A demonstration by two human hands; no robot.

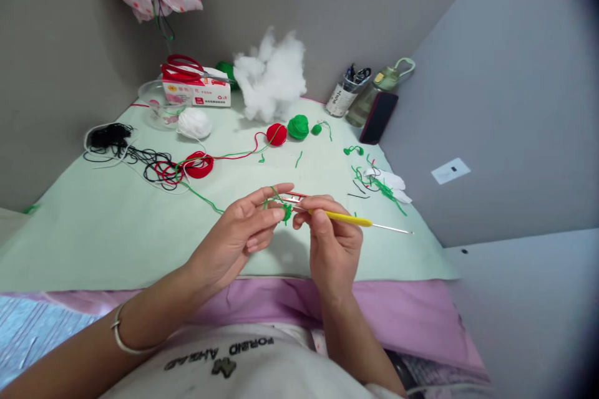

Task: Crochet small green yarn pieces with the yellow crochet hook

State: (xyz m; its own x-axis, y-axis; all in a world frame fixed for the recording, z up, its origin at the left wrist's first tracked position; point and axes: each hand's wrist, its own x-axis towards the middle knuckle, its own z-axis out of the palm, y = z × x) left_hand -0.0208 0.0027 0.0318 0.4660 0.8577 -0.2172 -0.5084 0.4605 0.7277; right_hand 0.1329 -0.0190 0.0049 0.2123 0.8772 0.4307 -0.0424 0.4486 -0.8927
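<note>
Between thumb and fingers, my left hand (250,221) pinches a small piece of green crochet work (287,212). Green yarn runs over its raised index finger and trails left across the table. My right hand (332,230) is closed round the yellow handle of a crochet hook (346,218). One metal end of the hook points right, and the other meets the green piece at my left fingertips. Exactly how the tip sits in the stitches is too small to make out. Behind my fingers, partly hidden, lies a red-and-white flat object (296,197).
White stuffing (270,75) is heaped at the back, near a box (206,92) with red scissors (183,68) on top. A red ball (276,134) and green ball (298,127) of yarn stand mid-table. Tangled black yarn (140,159) lies left; a phone (379,118) leans against a bottle (362,105).
</note>
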